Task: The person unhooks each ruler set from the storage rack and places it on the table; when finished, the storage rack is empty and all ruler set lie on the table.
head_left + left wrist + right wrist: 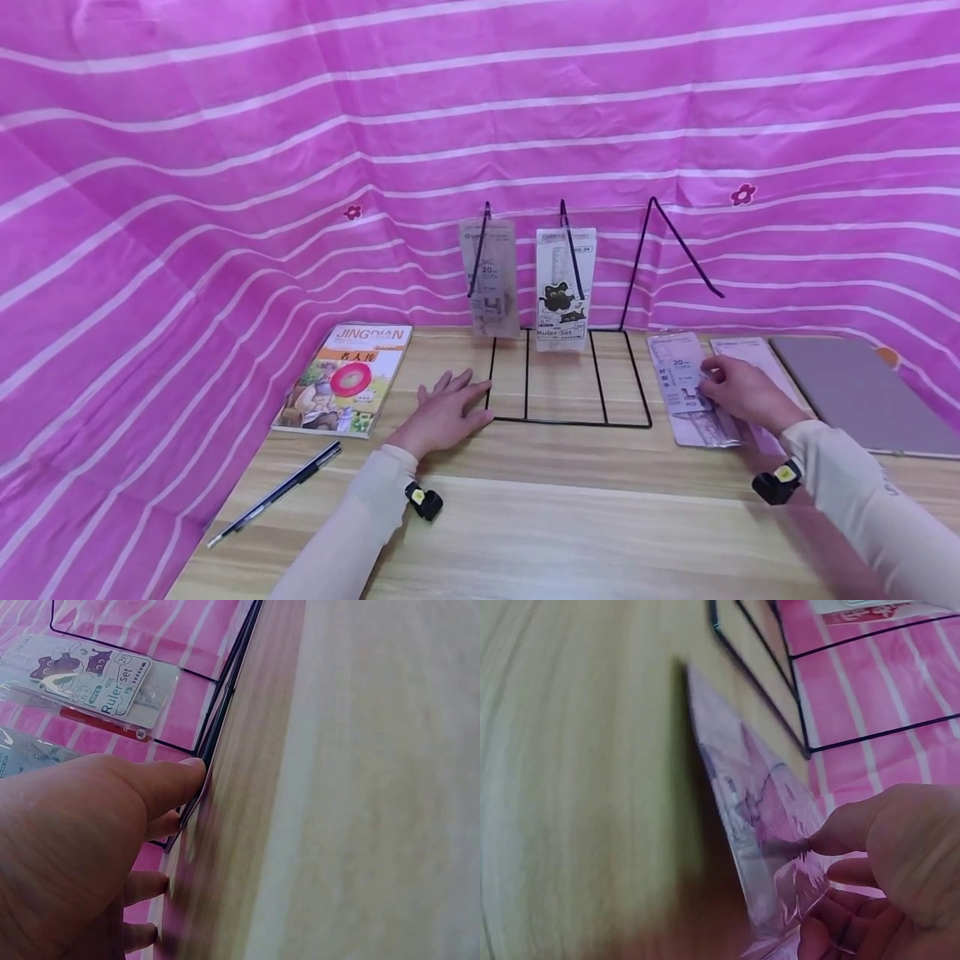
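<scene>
A black wire display rack (636, 377) stands on the table with three hooks. My left hand (448, 412) lies at its left front corner, fingers spread and thumb touching the frame (213, 739). From the left hook hangs one ruler set packet (501, 310), its grey-white side showing. Another ruler set packet (557, 321), printed with black cats, hangs from the middle hook; the right hook (688, 250) is bare. To the right of the rack, my right hand (748, 392) pinches the right edge of a clear plastic ruler set packet (678, 392), also seen tilted (757, 802) in the right wrist view.
Beside that packet lies another pale packet (753, 354), partly under the right hand. A flat grey panel (862, 387) lies at the far right. On the left are a book (315, 392) with a red ring (351, 379) on it, and dark pens (281, 492). Pink striped cloth (525, 108) hangs behind.
</scene>
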`<state>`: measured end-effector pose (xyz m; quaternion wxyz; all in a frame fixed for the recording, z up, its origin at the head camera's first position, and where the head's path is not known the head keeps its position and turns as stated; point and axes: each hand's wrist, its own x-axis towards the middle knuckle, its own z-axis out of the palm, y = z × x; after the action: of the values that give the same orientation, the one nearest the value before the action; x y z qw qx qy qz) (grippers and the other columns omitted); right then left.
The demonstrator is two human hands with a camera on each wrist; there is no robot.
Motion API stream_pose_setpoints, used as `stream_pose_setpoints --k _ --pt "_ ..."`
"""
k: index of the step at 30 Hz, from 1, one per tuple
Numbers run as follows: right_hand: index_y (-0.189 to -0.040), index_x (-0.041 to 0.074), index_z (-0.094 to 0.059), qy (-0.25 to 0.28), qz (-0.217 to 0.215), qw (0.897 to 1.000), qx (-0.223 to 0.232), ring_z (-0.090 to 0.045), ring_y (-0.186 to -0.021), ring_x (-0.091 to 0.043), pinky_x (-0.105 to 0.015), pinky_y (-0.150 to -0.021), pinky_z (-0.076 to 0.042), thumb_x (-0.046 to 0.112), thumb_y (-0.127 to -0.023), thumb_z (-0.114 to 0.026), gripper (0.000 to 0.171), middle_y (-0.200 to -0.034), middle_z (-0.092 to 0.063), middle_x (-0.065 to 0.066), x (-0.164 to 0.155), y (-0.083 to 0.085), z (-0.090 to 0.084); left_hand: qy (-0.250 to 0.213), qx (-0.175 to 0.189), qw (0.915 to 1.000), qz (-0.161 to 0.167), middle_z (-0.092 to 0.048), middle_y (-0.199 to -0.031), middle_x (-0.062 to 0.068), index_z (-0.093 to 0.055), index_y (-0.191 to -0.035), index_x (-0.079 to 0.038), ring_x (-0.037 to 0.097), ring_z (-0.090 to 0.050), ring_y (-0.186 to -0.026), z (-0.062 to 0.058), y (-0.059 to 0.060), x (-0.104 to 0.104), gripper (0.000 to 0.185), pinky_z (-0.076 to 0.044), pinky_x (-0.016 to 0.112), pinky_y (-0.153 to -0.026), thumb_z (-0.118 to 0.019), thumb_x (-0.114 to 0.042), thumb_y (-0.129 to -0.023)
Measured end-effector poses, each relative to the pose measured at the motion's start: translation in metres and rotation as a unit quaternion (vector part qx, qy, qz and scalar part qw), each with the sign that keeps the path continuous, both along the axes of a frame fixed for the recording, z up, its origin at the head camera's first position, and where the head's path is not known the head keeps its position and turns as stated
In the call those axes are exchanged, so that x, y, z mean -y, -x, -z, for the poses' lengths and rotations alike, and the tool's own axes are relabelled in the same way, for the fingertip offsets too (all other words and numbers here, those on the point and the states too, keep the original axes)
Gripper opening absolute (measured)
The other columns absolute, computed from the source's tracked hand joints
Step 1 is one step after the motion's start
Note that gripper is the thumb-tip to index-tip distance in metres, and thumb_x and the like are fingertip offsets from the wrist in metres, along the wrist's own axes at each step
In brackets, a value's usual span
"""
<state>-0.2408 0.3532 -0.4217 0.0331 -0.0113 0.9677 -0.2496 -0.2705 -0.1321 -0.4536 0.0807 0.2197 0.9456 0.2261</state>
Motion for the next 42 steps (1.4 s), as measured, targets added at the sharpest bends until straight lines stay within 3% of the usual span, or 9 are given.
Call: stream_pose_setpoints --k 5,9,20,26,29,32,35,39,42 --pt "-0.140 -0.020 -0.046 -0.007 0.003 1.000 0.006 -0.065 -0.106 -0.049 -0.066 -0.096 -0.052 0.015 -0.098 -0.064 0.058 -0.119 -0.064 -0.039 0.003 -0.001 -0.003 0.002 0.001 1.0000 0.000 -0.023 -0.176 0.009 -0.044 -0.161 -0.033 0.045 -0.009 -0.163 -0.002 0.000 0.001 0.063 0.002 0.081 -0.122 -0.057 -0.057 -0.104" --pt "-0.140 -0.019 -0.046 -0.019 0.004 1.000 0.002 -0.063 -0.114 -0.055 -0.069 -0.098 -0.050 0.016 -0.097 -0.065 0.059 -0.125 -0.061 -0.043 0.005 0.000 -0.002 0.002 0.003 1.0000 -0.001 -0.022 -0.176 0.008 -0.044 -0.161 -0.032 0.044 -0.008 -0.163 -0.003 0.000 0.001 0.063 0.002 0.081 -0.122 -0.057 -0.056 -0.104" --pt "-0.146 -0.019 -0.041 -0.041 0.018 0.999 -0.016 -0.064 -0.100 -0.040 -0.059 -0.083 -0.054 0.021 -0.093 -0.069 0.072 -0.114 -0.064 -0.033 0.005 -0.003 0.003 0.003 0.006 1.0000 0.002 -0.022 -0.176 0.009 -0.044 -0.161 -0.033 0.044 -0.009 -0.163 -0.001 0.000 -0.001 0.063 0.002 0.081 -0.122 -0.056 -0.057 -0.104" --pt "-0.149 -0.014 -0.040 -0.079 0.022 0.996 -0.027 -0.057 -0.116 -0.055 -0.074 -0.093 -0.049 0.025 -0.096 -0.064 0.070 -0.129 -0.055 -0.040 0.007 -0.005 0.005 0.004 0.006 1.0000 -0.001 -0.022 -0.176 0.008 -0.044 -0.161 -0.033 0.044 -0.009 -0.163 -0.001 0.000 -0.001 0.063 0.002 0.081 -0.122 -0.056 -0.057 -0.104" --pt "-0.150 -0.011 -0.040 -0.103 0.031 0.994 -0.020 -0.055 -0.118 -0.059 -0.077 -0.090 -0.049 0.028 -0.097 -0.063 0.069 -0.134 -0.051 -0.041 0.008 -0.008 0.004 0.001 0.006 1.0000 0.001 -0.023 -0.176 0.009 -0.045 -0.161 -0.032 0.045 -0.010 -0.163 0.000 0.001 -0.001 0.062 0.001 0.081 -0.121 -0.056 -0.057 -0.104" --pt "-0.149 -0.010 -0.041 -0.121 0.037 0.992 -0.021 -0.059 -0.106 -0.052 -0.075 -0.081 -0.052 0.030 -0.097 -0.063 0.069 -0.130 -0.052 -0.039 0.011 -0.010 -0.001 0.003 0.007 1.0000 -0.001 -0.024 -0.176 0.008 -0.045 -0.160 -0.032 0.045 -0.010 -0.163 0.000 0.000 -0.001 0.062 0.001 0.081 -0.122 -0.056 -0.057 -0.104" --pt "-0.147 -0.008 -0.045 -0.119 0.031 0.991 -0.052 -0.061 -0.102 -0.048 -0.072 -0.076 -0.053 0.032 -0.097 -0.064 0.067 -0.129 -0.053 -0.037 0.018 -0.014 -0.004 0.007 0.009 0.9999 -0.002 -0.024 -0.176 0.007 -0.045 -0.160 -0.033 0.045 -0.010 -0.163 0.000 -0.001 -0.002 0.062 0.001 0.080 -0.123 -0.057 -0.057 -0.104" --pt "-0.145 -0.003 -0.054 -0.046 -0.021 0.991 -0.126 -0.067 -0.099 -0.043 -0.055 -0.072 -0.059 0.026 -0.099 -0.067 0.056 -0.132 -0.057 -0.032 0.037 -0.016 -0.007 0.006 0.008 0.9999 0.008 -0.025 -0.175 0.008 -0.046 -0.160 -0.031 0.046 -0.012 -0.163 0.002 -0.001 -0.003 0.063 -0.001 0.081 -0.122 -0.056 -0.058 -0.104" --pt "-0.146 -0.001 -0.055 0.042 -0.090 0.981 -0.164 -0.069 -0.098 -0.037 -0.034 -0.069 -0.059 0.016 -0.099 -0.070 0.051 -0.136 -0.059 -0.029 0.058 -0.010 -0.012 0.006 0.003 1.0000 0.005 -0.026 -0.175 0.009 -0.046 -0.160 -0.030 0.047 -0.013 -0.162 0.001 0.000 0.001 0.063 -0.002 0.082 -0.121 -0.055 -0.057 -0.105"
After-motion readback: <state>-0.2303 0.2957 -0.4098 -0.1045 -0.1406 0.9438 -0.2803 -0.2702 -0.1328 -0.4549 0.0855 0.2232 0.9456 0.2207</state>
